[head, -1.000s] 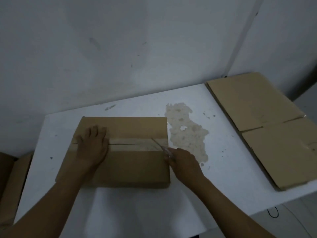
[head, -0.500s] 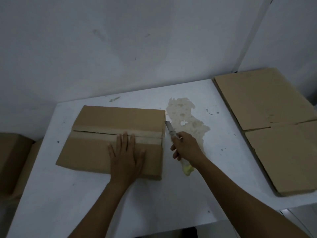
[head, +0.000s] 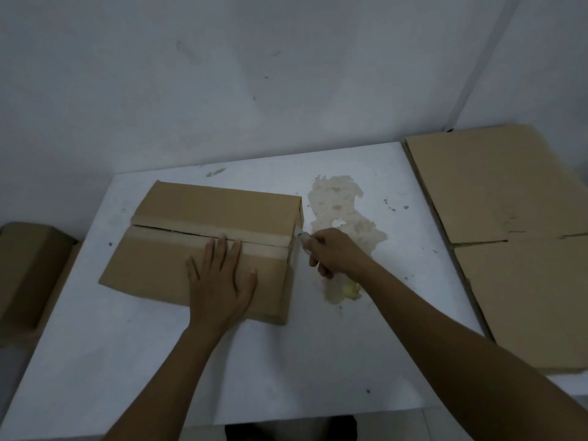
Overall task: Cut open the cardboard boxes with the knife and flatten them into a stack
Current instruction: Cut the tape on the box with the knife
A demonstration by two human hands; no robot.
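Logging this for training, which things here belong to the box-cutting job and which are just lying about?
Job: taped brown cardboard box; pale knife in right hand; flattened brown cardboard stack; second brown cardboard box at left.
Lying about: beige stain on white table.

A closed cardboard box (head: 203, 218) lies flat on the white table (head: 286, 361) at the centre left of the frame, with a pale tape strip (head: 264, 245) along its top seam. The left hand (head: 219, 281) presses flat on the box's near half, fingers straight and reaching the tape. The right hand (head: 334, 253) grips a knife (head: 304, 241), its tip at the box's right end by the seam. A tan stain (head: 343, 202) marks the table just beside it. Flattened cardboard (head: 509, 218) lies at the right edge, and another box (head: 28, 275) sits at the far left.
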